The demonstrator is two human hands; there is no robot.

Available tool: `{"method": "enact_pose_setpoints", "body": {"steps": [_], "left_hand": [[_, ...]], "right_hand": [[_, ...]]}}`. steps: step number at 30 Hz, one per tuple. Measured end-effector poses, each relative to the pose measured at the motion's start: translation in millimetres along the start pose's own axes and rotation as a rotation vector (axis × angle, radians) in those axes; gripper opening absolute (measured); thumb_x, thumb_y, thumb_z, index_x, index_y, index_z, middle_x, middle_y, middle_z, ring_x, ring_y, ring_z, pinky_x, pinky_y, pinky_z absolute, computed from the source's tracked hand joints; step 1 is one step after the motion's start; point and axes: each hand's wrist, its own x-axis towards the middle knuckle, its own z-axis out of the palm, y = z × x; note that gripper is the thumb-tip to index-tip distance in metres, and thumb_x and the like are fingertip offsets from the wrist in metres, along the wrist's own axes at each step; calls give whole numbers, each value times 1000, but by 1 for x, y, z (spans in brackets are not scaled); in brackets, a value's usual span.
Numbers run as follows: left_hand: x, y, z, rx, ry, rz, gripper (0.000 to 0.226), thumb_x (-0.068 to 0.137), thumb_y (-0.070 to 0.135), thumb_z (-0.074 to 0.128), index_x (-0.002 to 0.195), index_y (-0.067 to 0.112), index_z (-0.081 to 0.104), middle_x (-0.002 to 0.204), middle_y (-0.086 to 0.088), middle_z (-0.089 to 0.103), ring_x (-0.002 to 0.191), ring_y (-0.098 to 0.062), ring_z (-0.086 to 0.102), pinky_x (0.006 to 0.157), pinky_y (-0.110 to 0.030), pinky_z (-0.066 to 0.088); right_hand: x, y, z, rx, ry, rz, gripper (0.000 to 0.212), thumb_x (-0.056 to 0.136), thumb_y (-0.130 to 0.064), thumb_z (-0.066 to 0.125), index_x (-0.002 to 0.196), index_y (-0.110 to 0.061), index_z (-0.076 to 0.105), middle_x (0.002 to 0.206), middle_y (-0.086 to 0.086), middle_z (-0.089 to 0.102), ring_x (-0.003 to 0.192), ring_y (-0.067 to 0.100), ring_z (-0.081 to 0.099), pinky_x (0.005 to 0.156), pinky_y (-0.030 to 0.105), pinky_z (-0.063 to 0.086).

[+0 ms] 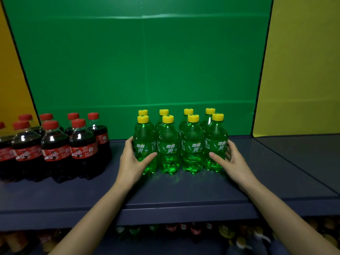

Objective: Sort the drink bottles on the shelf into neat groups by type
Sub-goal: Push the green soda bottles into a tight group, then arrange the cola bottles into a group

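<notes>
Gripping the outer green bottles (168, 148) are left hand (131, 161) and right hand (232, 161); dark shelf (184, 188), green backdrop (128, 61).

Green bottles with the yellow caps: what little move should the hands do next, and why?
Probably a gentle squeeze inward. The left hand grips the front-left green bottle and the right hand grips the front-right green bottle, bracketing two rows of four. Small gaps show along the front row, so pressing together should tidy this group, which stands apart from the cola bottles.
</notes>
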Motion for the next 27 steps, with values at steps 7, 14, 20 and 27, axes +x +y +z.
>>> {"method": "enact_pose_setpoints", "body": {"steps": [7,14,20,27], "left_hand": [[-1,1,-4,19,1,-41,80,73,23,76,137,11,31,137,-5,45,113,-7,41,96,-19,31],[-16,-3,-46,243,-113,14,61,78,29,71,128,9,43,126,-5,53,110,-18,53,96,-36,45],[-45,7,-96,725,58,228,8,85,21,62,92,20,64,86,4,68,80,-23,65,60,-33,50],[-69,-17,-159,915,138,142,19,80,36,50,81,22,63,73,6,67,64,-20,66,43,-25,42]], "right_hand": [[-3,-1,0,-42,60,71,81,80,-32,65,145,-15,22,150,3,30,137,18,31,111,30,27],[-45,-23,-2,-486,384,-92,35,84,-14,63,117,-8,52,114,10,56,97,20,54,87,36,45],[-62,-55,38,-520,107,-288,16,85,-15,61,99,-22,61,92,-14,61,85,-1,58,75,24,47],[-56,-69,109,-474,-159,-436,16,86,-17,60,101,-24,62,93,-16,61,87,-4,57,77,14,47]]}}
